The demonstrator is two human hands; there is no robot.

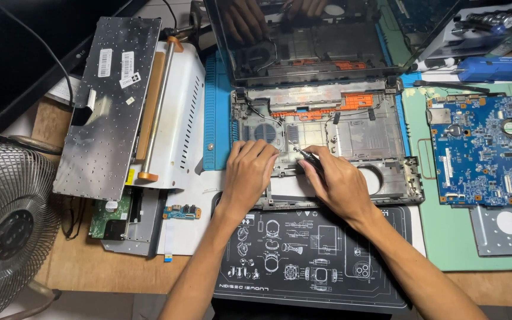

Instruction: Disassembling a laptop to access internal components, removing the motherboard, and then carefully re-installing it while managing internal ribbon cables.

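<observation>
An opened laptop base (362, 133), grey with orange clips and a round fan grille, lies in the middle of the bench with its dark screen (321, 35) tilted up behind. My left hand (249, 172) rests flat on the base's front left edge, fingers together, holding nothing. My right hand (338, 181) grips a small dark screwdriver (308, 156) whose tip points into the base near the middle.
A keyboard (108, 106) lies face down on a white metal box (179, 118) at left. A blue circuit board (486, 148) sits on a green mat at right. A black printed mat (315, 255) lies in front; a fan (7, 225) stands at lower left.
</observation>
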